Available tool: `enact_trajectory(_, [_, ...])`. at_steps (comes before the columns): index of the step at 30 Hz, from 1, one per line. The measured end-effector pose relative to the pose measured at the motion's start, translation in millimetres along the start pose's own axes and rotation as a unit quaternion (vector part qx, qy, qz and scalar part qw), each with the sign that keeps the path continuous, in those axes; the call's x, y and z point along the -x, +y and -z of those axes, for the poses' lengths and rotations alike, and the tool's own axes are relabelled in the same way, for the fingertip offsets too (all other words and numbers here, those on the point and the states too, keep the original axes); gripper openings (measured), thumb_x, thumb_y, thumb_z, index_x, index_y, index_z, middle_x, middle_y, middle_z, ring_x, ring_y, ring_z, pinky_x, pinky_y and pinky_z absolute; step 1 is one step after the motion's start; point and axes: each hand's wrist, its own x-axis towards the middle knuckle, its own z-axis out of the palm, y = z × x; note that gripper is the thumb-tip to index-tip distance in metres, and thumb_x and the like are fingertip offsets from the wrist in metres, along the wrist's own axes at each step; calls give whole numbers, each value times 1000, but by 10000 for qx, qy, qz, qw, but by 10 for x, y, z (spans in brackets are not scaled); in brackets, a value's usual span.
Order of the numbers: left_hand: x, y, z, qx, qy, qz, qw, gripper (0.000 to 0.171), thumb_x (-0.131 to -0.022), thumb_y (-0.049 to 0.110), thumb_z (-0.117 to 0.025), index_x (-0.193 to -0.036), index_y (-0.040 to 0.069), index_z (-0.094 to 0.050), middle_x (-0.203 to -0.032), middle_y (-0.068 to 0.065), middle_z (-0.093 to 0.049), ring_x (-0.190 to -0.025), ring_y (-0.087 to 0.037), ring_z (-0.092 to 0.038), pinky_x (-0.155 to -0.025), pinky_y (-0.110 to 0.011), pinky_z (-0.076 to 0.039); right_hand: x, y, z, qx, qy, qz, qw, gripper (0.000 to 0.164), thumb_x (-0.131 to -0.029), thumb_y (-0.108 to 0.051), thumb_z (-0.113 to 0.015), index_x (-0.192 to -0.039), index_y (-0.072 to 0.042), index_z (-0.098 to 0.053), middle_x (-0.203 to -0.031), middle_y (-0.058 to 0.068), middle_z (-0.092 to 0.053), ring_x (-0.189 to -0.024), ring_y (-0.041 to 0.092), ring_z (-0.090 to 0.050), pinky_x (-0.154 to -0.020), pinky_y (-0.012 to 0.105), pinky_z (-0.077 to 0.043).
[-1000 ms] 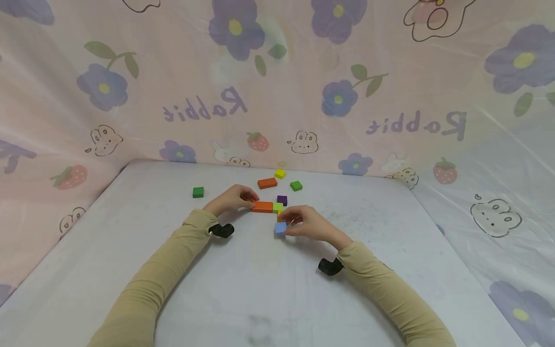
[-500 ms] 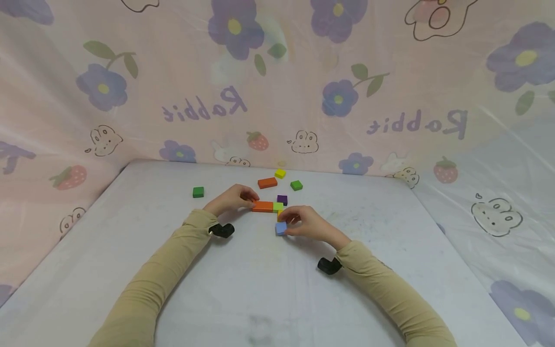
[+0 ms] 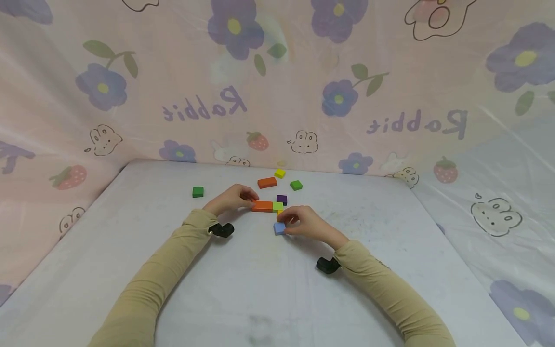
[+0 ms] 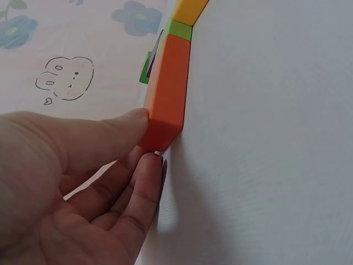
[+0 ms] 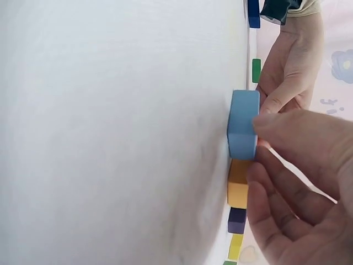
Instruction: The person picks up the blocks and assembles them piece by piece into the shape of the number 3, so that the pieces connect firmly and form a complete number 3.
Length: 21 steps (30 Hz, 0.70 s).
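My left hand (image 3: 234, 197) grips the left end of a long orange block (image 3: 262, 206), thumb against the end edge and fingertips beneath it in the left wrist view. A small light green block (image 3: 278, 207) abuts the orange block's right end. My right hand (image 3: 310, 224) holds a light blue block (image 3: 279, 228), its thumb (image 5: 270, 126) pressed to the side. The curled fingers of that hand lie against a yellow-orange block (image 5: 238, 185), which sits between the light green and blue blocks and is partly hidden by the hand in the head view.
Behind the row lie a purple block (image 3: 282, 199), another orange block (image 3: 267, 182), a yellow block (image 3: 280, 173) and a green block (image 3: 297, 185). A darker green block (image 3: 198, 192) lies left of my left hand. A patterned curtain (image 3: 277, 115) bounds the white table (image 3: 243, 294).
The light blue block has shifted slightly left under my right hand, which moved a little the same way. My left hand and the long orange block have stayed in place.
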Motion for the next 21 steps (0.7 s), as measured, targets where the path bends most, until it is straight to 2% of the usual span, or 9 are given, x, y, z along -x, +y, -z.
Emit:
enact_trajectory(7, [-47, -59, -13, -44, 35, 78, 10000, 24, -88, 3, -66, -111, 2, -66, -107, -8, -65, -97, -21, -56, -90, -34, -44, 17, -9, 2, 14, 34, -78, 10000, 30, -80, -3, -75, -109, -1, -68, -101, 4, -67, -91, 18, -61, -81, 31, -51])
enact_trajectory(15, [-45, -56, -16, -89, -1, 55, 9999, 24, -88, 4, -66, -111, 1, -66, -106, -8, -65, -96, -20, -56, -88, -33, -44, 25, -12, 8, 163, 136, 43, 9998, 28, -80, -3, -75, -107, 0, -69, -101, 8, -67, -89, 20, -61, -79, 37, -51])
enact_trajectory(21, [-41, -49, -16, -35, 15, 83, 10000, 24, -88, 3, -66, -112, 1, -66, -106, -8, -65, -96, -21, -56, -89, -34, -44, 18, 0, 2, 252, 213, 43, 9994, 26, -80, -4, -75, -106, -2, -70, -99, 5, -67, -87, 17, -60, -77, 33, -51])
